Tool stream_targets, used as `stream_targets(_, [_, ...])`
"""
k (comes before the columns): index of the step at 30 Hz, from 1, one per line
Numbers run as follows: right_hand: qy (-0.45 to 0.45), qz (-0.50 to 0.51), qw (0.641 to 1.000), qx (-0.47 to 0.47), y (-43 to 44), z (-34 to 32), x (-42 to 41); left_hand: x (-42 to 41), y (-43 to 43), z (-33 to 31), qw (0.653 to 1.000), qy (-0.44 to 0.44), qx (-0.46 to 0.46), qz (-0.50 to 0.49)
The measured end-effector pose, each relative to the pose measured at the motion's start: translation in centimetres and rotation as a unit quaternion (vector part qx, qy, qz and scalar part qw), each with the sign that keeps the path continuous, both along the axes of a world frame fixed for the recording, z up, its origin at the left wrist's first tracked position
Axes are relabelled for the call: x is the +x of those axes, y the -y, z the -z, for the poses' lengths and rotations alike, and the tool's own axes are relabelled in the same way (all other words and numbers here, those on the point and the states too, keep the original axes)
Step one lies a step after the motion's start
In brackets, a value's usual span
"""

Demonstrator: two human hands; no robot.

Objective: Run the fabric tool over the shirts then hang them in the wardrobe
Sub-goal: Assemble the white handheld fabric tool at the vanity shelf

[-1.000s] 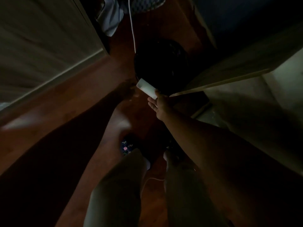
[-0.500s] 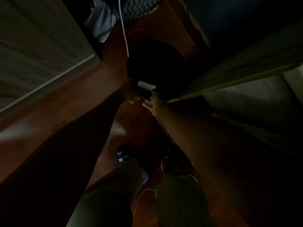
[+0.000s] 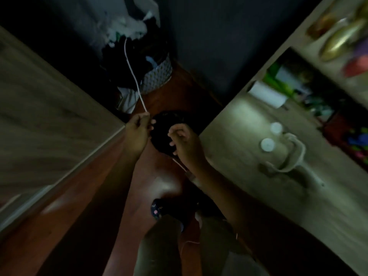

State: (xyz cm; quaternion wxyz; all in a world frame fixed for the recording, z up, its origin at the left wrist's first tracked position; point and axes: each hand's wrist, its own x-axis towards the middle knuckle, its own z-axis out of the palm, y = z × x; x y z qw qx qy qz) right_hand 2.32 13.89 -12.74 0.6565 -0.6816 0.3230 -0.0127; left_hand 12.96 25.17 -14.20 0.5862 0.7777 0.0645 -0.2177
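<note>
Pretty dark shot, so only so much can be made out. A white cord [image 3: 133,72] is pinched between the thumb and fingertips of the left hand [image 3: 138,128], and from there it can be followed up and away to a patterned basket [image 3: 159,76] piled with clothes at the far end of the wooden floor [image 3: 95,196]. Whether those clothes are shirts can't be told.

The right hand [image 3: 186,143] is held just beside the left one, fingers curled in, and a short stretch of the same cord is seen coming out from under it toward the wrist, so it looks to be gripped there too. Both hands are held over a dark round thing [image 3: 165,126] sitting on the floor. What it is can't be told.

On the right a pale bench [image 3: 239,156] is seen with two white round lids [image 3: 267,144] on it. A pale panel [image 3: 49,116] runs along the left side.
</note>
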Motion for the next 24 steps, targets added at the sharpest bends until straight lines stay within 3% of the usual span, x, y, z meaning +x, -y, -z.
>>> stream_targets(3, [0.020, 0.024, 0.996, -0.081, 5.6, -4.8, -3.2, -1.3, 5.2, -4.4, 0.994, 0.055, 0.017, 0.096])
stream_targets(7, [-0.013, 0.074, 0.982, -0.176, 12.9, -6.6, -8.1, -5.3, 13.1, -6.6, 0.953, 0.158, 0.057, 0.254])
stream_targets(11, [-0.056, 0.092, 0.948, -0.301, 18.6, -5.7, -12.8, -8.4, 20.6, -7.0, 0.880, 0.263, 0.082, 0.386])
stream_targets(14, [-0.118, 0.074, 0.952, -0.271, 21.1, -4.5, -14.8, -9.2, 24.8, -6.9, 0.817, 0.309, 0.126, 0.470])
stream_targets(16, [-0.139, 0.079, 0.948, -0.274, 22.1, -3.9, -15.2, -8.9, 27.0, -6.7, 0.774, 0.342, 0.175, 0.504])
stream_targets(19, [-0.118, 0.049, 0.917, -0.377, 22.4, -3.7, -15.2, -7.9, 29.1, -6.4, 0.711, 0.354, 0.268, 0.545])
stream_targets(21, [-0.082, 0.048, 0.881, -0.463, 22.4, -3.4, -15.1, -7.7, 29.9, -6.3, 0.694, 0.343, 0.310, 0.552])
stream_targets(24, [-0.154, 0.036, 0.887, -0.433, 22.7, -3.1, -14.4, -7.7, 30.3, -6.2, 0.676, 0.355, 0.346, 0.545])
